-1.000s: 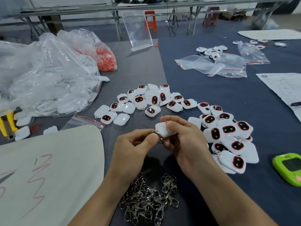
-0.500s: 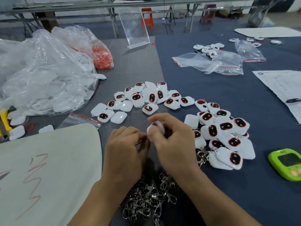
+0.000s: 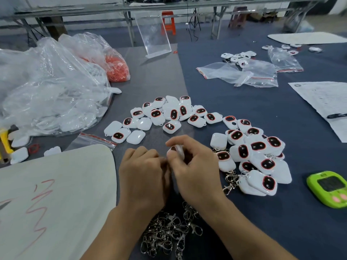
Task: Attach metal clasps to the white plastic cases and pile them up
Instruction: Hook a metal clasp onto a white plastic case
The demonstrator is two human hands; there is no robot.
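- R grip [image 3: 193, 169]: fingers + thumb curled round one white case [image 3: 177, 149], held up off worktop [image 3: 244, 109]; case blurred, mostly hidden by fingers.
- L grip [image 3: 142, 173]: knuckles up, fingers curled in tight against R grip's fingertips, just below the case. Fingertips hidden, so can't tell whether anything is pinched.
- Metal clasps [image 3: 169, 231]: tangled heap on worktop, near side of both grips, partly under the wrists.
- Clasped pile [image 3: 257, 158]: white cases w/ clasps hanging off, overlapping, just right of R grip.
- Loose cases [image 3: 169, 113]: spread in an arc beyond both grips, most face-up w/ dark red-rimmed oval, a few face-down.
- White board [image 3: 56, 194] w/ red scrawl: just left of L grip.
- Clear plastic bags [image 3: 47, 91]: well left of + beyond L grip.
- Green gadget [image 3: 328, 188]: well right of R grip, past clasped pile.
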